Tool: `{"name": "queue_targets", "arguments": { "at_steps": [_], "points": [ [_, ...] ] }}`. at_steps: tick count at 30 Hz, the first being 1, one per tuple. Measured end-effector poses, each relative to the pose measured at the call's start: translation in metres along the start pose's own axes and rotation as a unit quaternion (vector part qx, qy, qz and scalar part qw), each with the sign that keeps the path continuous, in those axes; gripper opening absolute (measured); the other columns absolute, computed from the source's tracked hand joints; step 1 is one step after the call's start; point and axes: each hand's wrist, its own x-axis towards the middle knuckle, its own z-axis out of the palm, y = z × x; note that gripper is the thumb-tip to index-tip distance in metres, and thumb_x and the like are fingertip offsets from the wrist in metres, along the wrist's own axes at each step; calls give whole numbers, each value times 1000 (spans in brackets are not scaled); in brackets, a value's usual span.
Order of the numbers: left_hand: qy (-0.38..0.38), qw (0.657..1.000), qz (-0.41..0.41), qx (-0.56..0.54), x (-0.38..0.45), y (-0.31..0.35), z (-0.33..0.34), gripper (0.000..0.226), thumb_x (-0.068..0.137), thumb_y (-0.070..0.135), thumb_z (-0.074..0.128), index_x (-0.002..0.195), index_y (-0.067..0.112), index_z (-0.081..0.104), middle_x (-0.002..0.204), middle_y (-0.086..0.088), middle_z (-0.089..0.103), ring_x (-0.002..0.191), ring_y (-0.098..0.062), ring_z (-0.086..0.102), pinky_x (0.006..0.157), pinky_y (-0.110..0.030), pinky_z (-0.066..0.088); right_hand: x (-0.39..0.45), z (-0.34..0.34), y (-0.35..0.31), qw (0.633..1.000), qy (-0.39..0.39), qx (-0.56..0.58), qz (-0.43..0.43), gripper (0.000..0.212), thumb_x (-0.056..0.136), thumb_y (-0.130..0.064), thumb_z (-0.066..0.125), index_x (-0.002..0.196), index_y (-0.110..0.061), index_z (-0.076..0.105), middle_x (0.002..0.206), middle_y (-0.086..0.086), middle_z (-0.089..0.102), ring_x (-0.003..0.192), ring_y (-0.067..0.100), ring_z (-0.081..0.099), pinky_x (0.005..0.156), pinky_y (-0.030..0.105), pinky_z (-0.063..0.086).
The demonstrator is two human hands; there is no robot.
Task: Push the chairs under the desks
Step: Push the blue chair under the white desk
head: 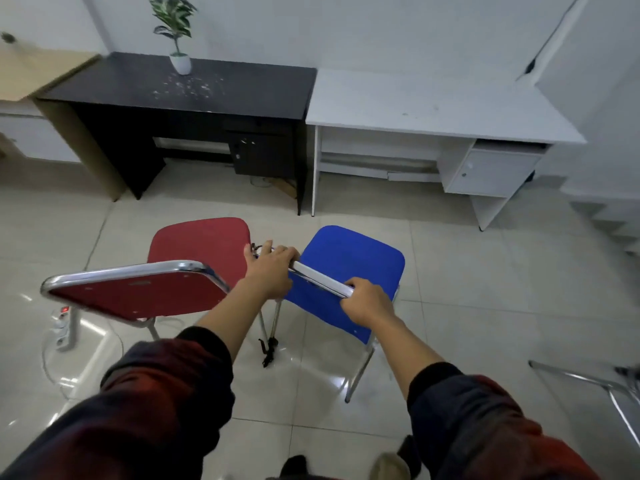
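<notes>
Head view:
- Both hands clamped on the chrome top rail of the blue chair (349,258): left hand (272,268) curled over the rail's left end, right hand (367,303) wrapped round its right end.
- Blue chair standing on the tiled floor (485,289), seat turned toward the white counter (415,105), well apart from it and not under it.
- Red chair (201,247) just beside the blue one on its left, likewise out on the floor, facing the black counter (190,88) and well short of it; chrome-framed backrest nearest the camera.
- Black counter and white counter side by side against the back wall, edges touching.
- Potted plant (178,46) in a white pot upright at the back of the black counter, pale specks scattered on the top in front of it.
- Small cupboard under each counter at its right side.
- Tan counter (31,77) partly in view at far left.
- White power strip (64,327) with a lit red switch on the floor by the red chair's left leg.
- Dark cord or strap (270,351) lying on the floor between the two chairs; exact nature unclear.
- Chrome legs of another piece of furniture (595,386) at the right edge.
- Dark red and navy sleeves (149,410) covering both forearms.
</notes>
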Motion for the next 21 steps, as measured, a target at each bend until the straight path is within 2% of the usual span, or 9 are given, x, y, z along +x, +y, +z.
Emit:
{"name": "queue_targets", "arguments": {
  "at_steps": [3,6,10,13,17,21],
  "points": [
    [-25,999,0,25,17,2,-5,41,87,22,61,126,29,52,128,2,57,131,-25,39,114,-60,21,1,1,5,1000,3,16,-14,36,86,-23,61,121,-23,61,105,-1,65,84,18,58,59,26,44],
    [-47,995,32,85,30,0,-7,30,91,29,59,121,32,59,116,4,63,117,-21,48,110,-52,32,5,4,12,998,0,32,-58,38,83,-22,67,120,-20,62,106,0,67,85,17,61,66,27,53],
    [-66,991,65,100,46,6,-12,29,90,39,62,117,30,62,103,7,68,98,-15,59,92,-36,50,19,-5,25,995,2,31,-95,38,81,-25,70,118,-21,63,104,-3,68,86,13,62,65,24,53],
    [-57,990,69,107,57,25,-7,29,88,44,59,114,31,64,98,7,69,88,-15,62,82,-32,52,31,-26,42,995,2,27,-96,36,80,-25,69,116,-25,65,103,-6,69,85,12,63,71,30,58],
    [-62,990,65,110,81,60,-1,28,91,44,55,113,30,62,96,6,67,88,-16,62,86,-36,52,53,-61,69,996,-6,19,-83,37,81,-20,69,117,-25,64,107,-5,68,89,13,62,71,23,52],
    [-56,988,55,131,102,82,-1,24,92,37,54,114,30,61,97,4,66,88,-18,60,88,-39,46,75,-79,84,997,-11,15,-79,37,81,-20,70,117,-26,64,107,-5,68,91,13,62,76,29,57]
  ]
}}
